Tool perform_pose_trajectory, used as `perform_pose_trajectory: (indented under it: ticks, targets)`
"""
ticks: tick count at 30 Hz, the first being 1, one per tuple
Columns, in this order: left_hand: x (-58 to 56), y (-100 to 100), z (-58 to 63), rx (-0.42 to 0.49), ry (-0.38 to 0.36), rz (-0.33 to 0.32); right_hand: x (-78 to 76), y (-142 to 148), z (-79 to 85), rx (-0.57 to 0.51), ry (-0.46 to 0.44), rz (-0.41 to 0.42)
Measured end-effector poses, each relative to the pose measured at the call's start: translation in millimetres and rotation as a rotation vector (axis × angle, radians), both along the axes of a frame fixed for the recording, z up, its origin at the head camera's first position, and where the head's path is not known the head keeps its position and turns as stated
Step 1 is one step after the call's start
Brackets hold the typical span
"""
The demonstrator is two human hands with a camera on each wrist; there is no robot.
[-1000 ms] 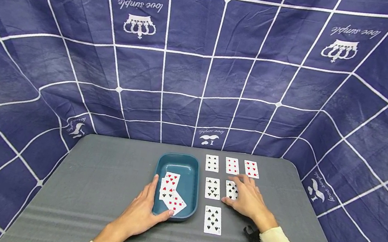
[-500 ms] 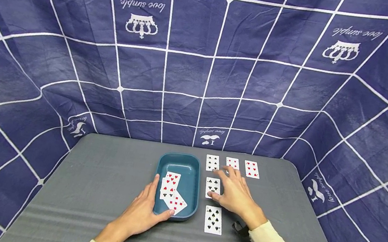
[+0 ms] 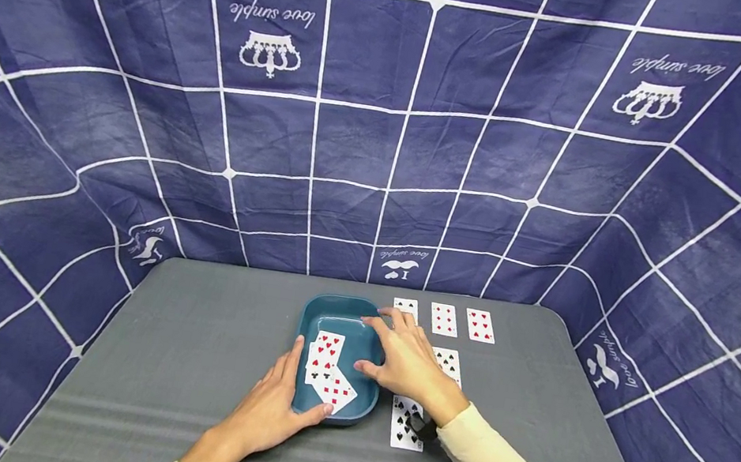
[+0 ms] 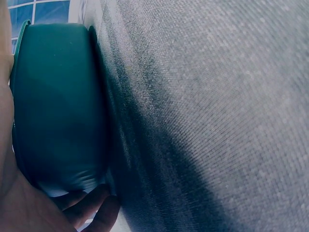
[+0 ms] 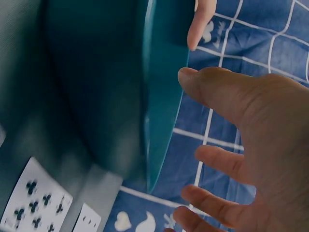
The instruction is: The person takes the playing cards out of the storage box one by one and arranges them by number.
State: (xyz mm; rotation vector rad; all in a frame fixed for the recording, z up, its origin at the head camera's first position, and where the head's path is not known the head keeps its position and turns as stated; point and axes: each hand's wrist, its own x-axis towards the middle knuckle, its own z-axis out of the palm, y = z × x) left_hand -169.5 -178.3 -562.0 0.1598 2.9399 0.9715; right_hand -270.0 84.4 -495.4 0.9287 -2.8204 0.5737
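My left hand [image 3: 268, 407] holds the near-left corner of a teal plastic tray [image 3: 336, 318]. Its fingers lie along the outer left wall and the thumb is over the front rim. Inside the tray lie overlapping playing cards, a heart card [image 3: 327, 348] above a diamond card [image 3: 335, 392], with a club card partly covered. My right hand [image 3: 411, 365] hovers over the tray's right side, fingers spread, with no card visible between them. Beneath it a club card [image 5: 36, 203] shows in the right wrist view; the head view hides it.
Right of the tray, face-up cards lie on the grey cloth: a diamond card [image 3: 444, 319], a heart card [image 3: 480, 326], a partly covered spade card [image 3: 448, 364] and a black-suited card [image 3: 406, 305]. Under the right wrist strap lies another spade card [image 3: 404, 428].
My right hand has moved left from the spade card, across the club card, to the tray's right side. The spade card is back in view. My left hand has stayed on the tray.
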Motion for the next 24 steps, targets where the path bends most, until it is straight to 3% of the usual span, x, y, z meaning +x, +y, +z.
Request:
perform_pose_trajectory:
  ticks: [12, 24]
  targets:
    - [0.4, -0.4, -0.7, 0.001, -0.004, -0.001, -5.0, -40.4, 1.1, 0.046, -0.062, 0.049]
    - [0.0, 0.2, -1.5, 0.004, -0.001, 0.003, -17.3, -74.3, -4.9, 0.158, -0.185, 0.024]
